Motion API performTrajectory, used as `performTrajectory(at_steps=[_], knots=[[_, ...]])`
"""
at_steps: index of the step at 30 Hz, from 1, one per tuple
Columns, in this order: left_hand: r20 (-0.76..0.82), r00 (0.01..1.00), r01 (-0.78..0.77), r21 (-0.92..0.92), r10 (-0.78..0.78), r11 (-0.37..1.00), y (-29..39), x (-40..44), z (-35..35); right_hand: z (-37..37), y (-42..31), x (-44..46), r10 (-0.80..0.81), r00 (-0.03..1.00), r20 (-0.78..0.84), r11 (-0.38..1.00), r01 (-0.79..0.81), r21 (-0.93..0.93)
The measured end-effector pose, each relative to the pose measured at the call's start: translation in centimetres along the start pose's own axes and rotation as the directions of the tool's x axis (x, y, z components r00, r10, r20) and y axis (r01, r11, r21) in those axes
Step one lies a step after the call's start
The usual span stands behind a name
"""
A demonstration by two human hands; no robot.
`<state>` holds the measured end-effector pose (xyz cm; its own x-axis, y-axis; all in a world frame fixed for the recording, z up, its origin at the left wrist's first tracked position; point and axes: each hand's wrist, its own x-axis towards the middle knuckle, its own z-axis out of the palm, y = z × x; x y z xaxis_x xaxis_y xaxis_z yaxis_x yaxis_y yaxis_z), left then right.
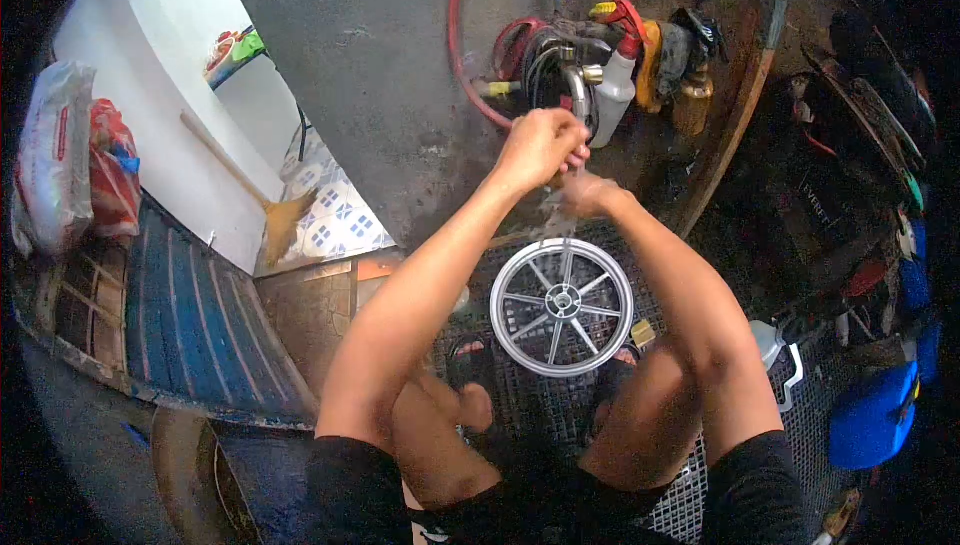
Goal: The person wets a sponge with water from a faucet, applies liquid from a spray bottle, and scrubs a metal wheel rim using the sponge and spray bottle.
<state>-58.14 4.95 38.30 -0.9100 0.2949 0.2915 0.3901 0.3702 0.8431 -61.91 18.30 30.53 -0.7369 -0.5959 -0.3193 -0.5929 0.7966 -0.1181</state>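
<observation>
Both arms reach forward to a metal tap [578, 95] on the wall. My left hand [545, 148] is right below the spout with its fingers curled together. Whatever lies inside them, if anything, is hidden. Close beneath it, my right hand [594, 193] is smeared by motion, so its fingers do not show clearly. Water splashes [555, 215] down from between the hands. Under them a silver spoked wheel rim [562, 301] lies flat between my feet, touched by neither hand.
A white spray bottle [614, 95] with a red head hangs beside the tap, near a red hose [455, 35]. A small yellowish block [643, 332] sits right of the rim on the grated floor mat [690, 490]. A blue container [875, 417] stands at right, a broom [285, 225] at left.
</observation>
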Motion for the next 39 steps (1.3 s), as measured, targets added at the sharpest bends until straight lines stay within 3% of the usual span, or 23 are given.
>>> performTrajectory(at_steps=[2, 3, 6, 7, 9, 10, 11, 12, 14, 15, 16, 17, 23, 26, 28, 30, 32, 34, 36, 38, 39], knots=[[-0.193, 0.977, -0.085, 0.057, 0.095, 0.995, 1.3, -0.1, -0.1, -0.6, 0.2, -0.3, 0.082, 0.994, -0.069, 0.980, -0.068, 0.187], [-0.262, 0.951, -0.130, 0.150, 0.166, 0.980, 1.8, 0.0, -0.3, -0.7, 0.0, -0.5, 0.021, 0.998, -0.058, 0.972, -0.007, 0.236], [-0.456, 0.683, -0.368, 0.460, 0.571, 0.808, 3.7, 0.7, -0.3, 0.0, 0.7, 0.3, -0.074, 0.993, 0.089, 0.985, 0.059, 0.160], [-0.424, 0.645, -0.434, 0.482, 0.636, 0.762, 4.3, 1.4, -0.5, 0.0, 0.9, 0.4, -0.077, 0.988, 0.133, 0.985, 0.055, 0.164], [-0.261, 0.522, -0.511, 0.666, 0.812, 0.544, 5.5, 2.4, -0.7, -0.9, 0.4, -1.0, -0.099, 0.993, 0.058, 0.965, 0.082, 0.249], [-0.181, 0.590, -0.551, 0.622, 0.787, 0.556, 5.6, 3.1, -0.8, 0.8, 2.0, 0.3, -0.109, 0.992, -0.069, 0.951, 0.124, 0.283], [-0.161, 0.662, -0.483, 0.656, 0.732, 0.580, 6.1, 2.7, -0.3, 2.5, 3.3, 2.1, -0.120, 0.973, -0.198, 0.933, 0.178, 0.312], [-0.102, 0.805, -0.405, 0.625, 0.584, 0.667, 6.9, 2.4, -0.3, 1.3, 1.9, 0.5, -0.142, 0.953, -0.268, 0.944, 0.212, 0.252], [-0.047, 0.745, -0.453, 0.697, 0.666, 0.555, 6.3, 3.1, -0.8, 0.6, 1.0, 0.1, -0.079, 0.968, -0.238, 0.960, 0.138, 0.243], [-0.059, 0.757, -0.453, 0.670, 0.651, 0.588, 6.4, 3.3, -1.0, 0.0, 0.4, -1.0, -0.109, 0.968, -0.228, 0.928, 0.181, 0.325], [-0.090, 0.784, -0.453, 0.596, 0.615, 0.664, 7.1, 3.0, -1.4, 3.9, 3.9, 2.9, -0.224, 0.902, -0.369, 0.894, 0.340, 0.290], [-0.086, 0.780, -0.445, 0.619, 0.620, 0.647, 7.1, 3.3, -1.1, 2.7, 3.1, 2.0, -0.190, 0.961, -0.201, 0.912, 0.249, 0.327], [-0.027, 0.796, -0.441, 0.658, 0.605, 0.610, 6.4, 4.9, -1.9, 0.5, 0.5, -1.1, 0.103, 0.971, -0.215, 0.961, -0.041, 0.274], [-0.001, 0.757, -0.514, 0.617, 0.654, 0.596, 5.4, 5.1, -3.7, 0.0, -0.6, -2.5, 0.132, 0.950, -0.284, 0.964, -0.056, 0.262], [0.024, 0.758, -0.551, 0.557, 0.651, 0.621, 5.5, 3.9, -4.4, 0.8, 0.1, -2.5, 0.091, 0.944, -0.317, 0.942, 0.022, 0.335], [-0.161, 0.561, -0.666, 0.494, 0.812, 0.559, 4.9, 2.2, -4.0, 1.6, 0.9, -2.6, 0.092, 0.924, -0.370, 0.909, 0.074, 0.410], [-0.455, 0.523, -0.546, 0.470, 0.721, 0.693, 3.6, 0.9, -3.0, 1.8, 1.4, -2.5, 0.126, 0.884, -0.450, 0.874, 0.115, 0.472], [-0.732, 0.638, -0.324, 0.024, 0.237, 0.946, -1.5, 1.5, 0.8, 0.7, 0.6, -3.1, 0.196, 0.932, -0.306, 0.903, -0.051, 0.426], [-0.640, 0.768, -0.089, -0.039, 0.044, 0.995, -4.7, 1.0, 3.3, 1.1, 0.9, -3.5, 0.224, 0.955, -0.194, 0.911, -0.135, 0.389], [-0.585, 0.811, -0.121, -0.121, 0.028, 0.985, -5.5, 1.0, 6.0, 2.1, 2.4, -3.3, 0.164, 0.986, -0.027, 0.947, -0.150, 0.286], [-0.654, 0.755, -0.148, -0.247, -0.052, 0.958, -5.8, 1.6, 7.3, 2.4, 3.0, -3.7, 0.159, 0.987, -0.035, 0.951, -0.144, 0.273]])
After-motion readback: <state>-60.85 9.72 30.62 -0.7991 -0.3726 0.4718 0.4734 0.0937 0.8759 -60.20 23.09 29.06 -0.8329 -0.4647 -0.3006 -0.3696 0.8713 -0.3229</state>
